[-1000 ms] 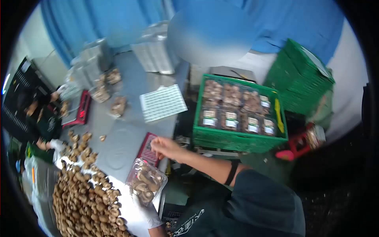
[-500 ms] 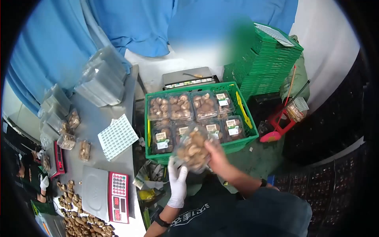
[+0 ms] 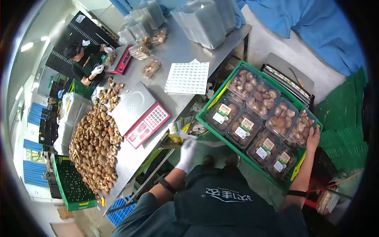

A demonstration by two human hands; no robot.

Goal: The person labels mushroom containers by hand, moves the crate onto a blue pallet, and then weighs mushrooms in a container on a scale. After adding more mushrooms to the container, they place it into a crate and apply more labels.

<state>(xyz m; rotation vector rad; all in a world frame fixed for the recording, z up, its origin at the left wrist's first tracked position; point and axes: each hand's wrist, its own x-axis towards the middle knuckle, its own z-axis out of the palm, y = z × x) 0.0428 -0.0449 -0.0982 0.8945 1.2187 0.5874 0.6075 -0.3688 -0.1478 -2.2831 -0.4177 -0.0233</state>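
My right hand (image 3: 313, 138), bare, has its fingers curled over the outer edge of a clear plastic box of mushrooms (image 3: 302, 127). That box sits at the right end of the far row in the green crate (image 3: 216, 133). Beside it in the row are more clear mushroom boxes (image 3: 281, 117). The near row holds boxes with paper labels (image 3: 243, 127). My left hand (image 3: 187, 154), in a white glove, hovers between the crate and the metal table, apart from both. Motion smears its fingers.
On the metal table (image 3: 158, 67) are a red and grey scale (image 3: 147, 123), a sticker sheet (image 3: 187, 77), stacked clear containers (image 3: 205, 21) and a heap of loose mushrooms (image 3: 96, 142). A co-worker (image 3: 89, 63) stands at a second scale (image 3: 118, 61). Green crates (image 3: 341, 114) are stacked at right.
The mushroom box that both hands held over the crate is now at the far row's right end, under my right hand. My left hand has let go. The view has swung left.
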